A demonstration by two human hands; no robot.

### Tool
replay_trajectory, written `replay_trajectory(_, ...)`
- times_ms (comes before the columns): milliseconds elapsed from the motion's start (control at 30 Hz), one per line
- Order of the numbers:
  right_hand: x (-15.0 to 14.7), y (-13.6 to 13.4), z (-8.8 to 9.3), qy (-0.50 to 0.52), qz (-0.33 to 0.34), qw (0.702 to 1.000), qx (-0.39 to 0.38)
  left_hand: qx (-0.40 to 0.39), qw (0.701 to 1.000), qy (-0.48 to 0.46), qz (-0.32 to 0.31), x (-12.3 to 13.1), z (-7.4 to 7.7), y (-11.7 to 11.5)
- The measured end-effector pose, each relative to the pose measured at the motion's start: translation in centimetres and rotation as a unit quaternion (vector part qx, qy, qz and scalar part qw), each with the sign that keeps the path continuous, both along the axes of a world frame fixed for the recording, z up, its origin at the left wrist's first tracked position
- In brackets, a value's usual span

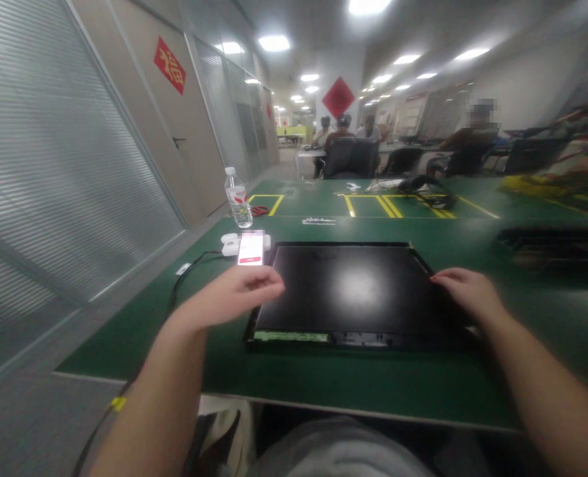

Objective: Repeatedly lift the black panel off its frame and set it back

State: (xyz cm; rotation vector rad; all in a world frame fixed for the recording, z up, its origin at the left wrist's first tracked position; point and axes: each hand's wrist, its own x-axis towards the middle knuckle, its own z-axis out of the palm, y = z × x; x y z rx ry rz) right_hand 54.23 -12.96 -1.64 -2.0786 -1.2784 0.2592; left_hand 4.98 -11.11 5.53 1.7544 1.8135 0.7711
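A flat black display panel (pixel 318 285) in a dark frame lies before me, its dark screen reflecting a bright spot. A green strip (pixel 291 336) shows along its near left border. My left hand (pixel 254 288) is at the panel's left side, thumb and fingers pinched together over the edge. At the right edge my right hand (pixel 467 291) also has its fingertips pinched together. Whatever either pinch holds is too small or hidden to make out. Just beyond my left hand a phone (pixel 250 248) with a lit screen leans against a white object (pixel 230 245).
A water bottle (pixel 238 199) and red-handled scissors (pixel 260 211) stand beyond the phone on the green table (pixel 323 381). A black cable (pixel 187 273) runs off the left side. Dark, blurred items (pixel 552 248) lie at right. People sit at desks farther back.
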Motion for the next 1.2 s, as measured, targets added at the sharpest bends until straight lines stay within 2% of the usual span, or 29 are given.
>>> replay_trajectory(67,0.0,0.0,0.0,-0.001,0.0,1.0,0.0,-0.009,0.998,0.056,-0.023,0.4,-0.1,0.4)
replay_trajectory(133,0.0,0.0,0.0,0.003,0.0,1.0,0.001,-0.033,0.972,0.223,-0.068,0.8,-0.7,0.8)
replay_trajectory(167,-0.1,0.0,0.0,0.006,0.0,1.0,0.001,-0.046,0.96,0.268,-0.067,0.9,-1.1,1.0)
replay_trajectory(300,-0.6,-0.2,0.4,0.016,-0.008,1.0,0.005,-0.066,0.939,0.336,-0.04,1.0,-2.6,1.7)
replay_trajectory(533,-0.8,-0.5,0.9,0.018,-0.021,0.999,0.023,-0.053,0.945,0.32,-0.039,1.5,-3.5,2.3)
replay_trajectory(667,-0.2,0.1,0.1,-0.008,-0.001,1.0,-0.028,-0.049,0.941,0.333,-0.037,1.7,-3.6,2.4)
replay_trajectory(867,0.6,0.8,-1.1,-0.037,0.045,0.997,-0.043,-0.017,0.948,0.315,-0.042,1.6,-3.9,2.6)
replay_trajectory(1033,1.0,1.0,-1.4,-0.055,0.044,0.996,-0.059,0.01,0.974,0.227,-0.015,1.7,-3.6,2.7)
replay_trajectory(1200,1.2,1.1,-1.4,-0.067,0.046,0.995,-0.057,-0.008,0.998,0.056,0.021,1.7,-3.7,2.9)
